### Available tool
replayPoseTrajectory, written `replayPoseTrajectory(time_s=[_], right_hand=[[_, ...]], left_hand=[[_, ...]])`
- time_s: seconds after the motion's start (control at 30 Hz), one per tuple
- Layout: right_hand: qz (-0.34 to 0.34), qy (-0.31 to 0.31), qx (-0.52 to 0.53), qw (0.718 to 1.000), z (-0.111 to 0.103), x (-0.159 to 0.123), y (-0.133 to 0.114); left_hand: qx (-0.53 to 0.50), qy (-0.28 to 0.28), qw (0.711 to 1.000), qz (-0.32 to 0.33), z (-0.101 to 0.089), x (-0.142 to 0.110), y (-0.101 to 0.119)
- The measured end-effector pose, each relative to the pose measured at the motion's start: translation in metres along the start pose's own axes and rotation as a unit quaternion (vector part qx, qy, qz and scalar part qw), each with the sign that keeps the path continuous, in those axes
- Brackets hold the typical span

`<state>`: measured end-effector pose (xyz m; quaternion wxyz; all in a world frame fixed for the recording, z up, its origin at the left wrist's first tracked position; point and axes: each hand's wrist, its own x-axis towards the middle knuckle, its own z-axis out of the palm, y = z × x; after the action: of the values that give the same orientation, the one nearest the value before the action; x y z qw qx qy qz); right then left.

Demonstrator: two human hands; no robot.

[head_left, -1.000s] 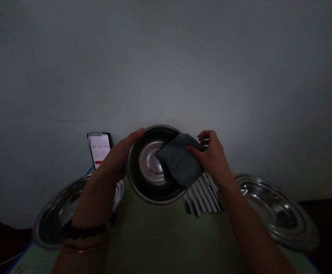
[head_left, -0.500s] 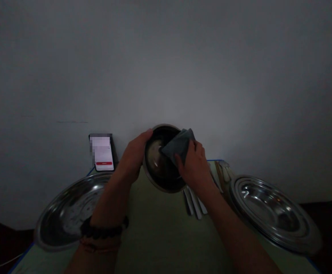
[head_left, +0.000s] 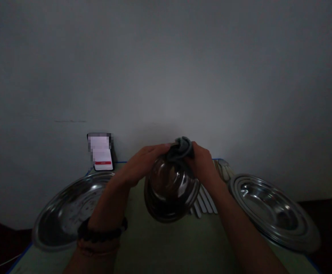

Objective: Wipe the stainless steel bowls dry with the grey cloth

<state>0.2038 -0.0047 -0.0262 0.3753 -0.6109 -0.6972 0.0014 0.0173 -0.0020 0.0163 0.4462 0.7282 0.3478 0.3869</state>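
Note:
A shiny metal bowl [head_left: 168, 194] is held above the middle of the table, tipped so that its rounded outside faces me. My left hand [head_left: 143, 161] grips it from the upper left, fingers stretched along its far side; the thumb is hidden. My right hand [head_left: 201, 161] is closed on a bunched grey cloth [head_left: 182, 148], which presses against the top right of the bowl. Beneath and to the right of the bowl, several flat-handled pieces of cutlery [head_left: 207, 201] lie side by side, partly covered by the bowl and my right arm.
A large metal basin [head_left: 47, 232] stands at the left, behind my left forearm. Stacked oval metal dishes [head_left: 300, 232] sit at the right edge. A lit phone [head_left: 102, 154] leans on the wall, and more utensils [head_left: 224, 169] lie near the wall.
The bowl has turned from showing its inside to showing its outside, and sits lower in view. The cloth has moved from inside the bowl to its outer surface.

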Motion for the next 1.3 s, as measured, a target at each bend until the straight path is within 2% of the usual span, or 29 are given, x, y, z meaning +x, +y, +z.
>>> replayPoseTrajectory(time_s=[0.1, 0.17, 0.27, 0.37, 0.47, 0.57, 0.63, 0.73, 0.8, 0.87, 0.9, 0.97, 1.13, 1.2, 1.3], right_hand=[[-0.078, 0.004, 0.014, 0.997, 0.0, -0.001, -0.006], [-0.088, 0.022, 0.023, 0.996, 0.0, 0.0, -0.005], [-0.031, 0.053, 0.026, 0.998, -0.001, 0.002, 0.002], [0.07, 0.076, 0.028, 0.994, 0.0, 0.005, 0.011], [0.14, 0.054, 0.058, 0.987, 0.01, 0.007, 0.015], [0.151, 0.017, 0.094, 0.984, 0.022, 0.007, 0.015], [0.142, 0.003, 0.104, 0.984, 0.024, 0.007, 0.015], [0.119, -0.006, 0.105, 0.987, 0.013, 0.008, 0.017], [0.072, -0.027, 0.089, 0.993, 0.001, 0.008, 0.017], [0.017, -0.051, 0.06, 0.997, -0.008, 0.007, 0.016], [-0.005, -0.052, 0.048, 0.997, -0.01, 0.007, 0.015], [-0.03, -0.015, 0.033, 0.999, -0.007, 0.005, 0.011], [-0.11, 0.152, 0.024, 0.982, 0.016, -0.004, -0.007], [-0.14, 0.165, 0.031, 0.976, 0.023, -0.008, -0.014], [-0.164, 0.13, 0.047, 0.977, 0.025, -0.013, -0.02]], left_hand=[[0.033, -0.029, 0.999, 0.018, 0.002, 0.001, -0.002], [0.027, -0.028, 0.999, 0.022, 0.002, 0.001, -0.002], [0.015, 0.012, 0.999, 0.028, 0.001, 0.001, 0.001], [0.02, 0.112, 0.993, 0.04, 0.001, 0.0, 0.007], [-0.012, 0.202, 0.975, 0.095, 0.003, 0.001, 0.007], [-0.048, 0.226, 0.96, 0.158, 0.002, 0.003, 0.002], [-0.072, 0.202, 0.966, 0.147, -0.003, 0.003, -0.001], [-0.096, 0.134, 0.985, 0.056, -0.015, -0.001, -0.004], [-0.036, 0.061, 0.997, 0.0, -0.021, -0.006, -0.003], [0.055, -0.008, 0.998, -0.014, -0.023, -0.011, -0.001], [0.092, -0.026, 0.995, -0.009, -0.022, -0.013, 0.0], [0.129, -0.025, 0.991, 0.008, -0.018, -0.014, 0.002], [0.145, -0.044, 0.988, 0.007, -0.013, -0.012, 0.006], [0.165, -0.049, 0.985, 0.01, -0.012, -0.011, 0.006], [0.177, -0.062, 0.982, 0.0, -0.011, -0.01, 0.004]])
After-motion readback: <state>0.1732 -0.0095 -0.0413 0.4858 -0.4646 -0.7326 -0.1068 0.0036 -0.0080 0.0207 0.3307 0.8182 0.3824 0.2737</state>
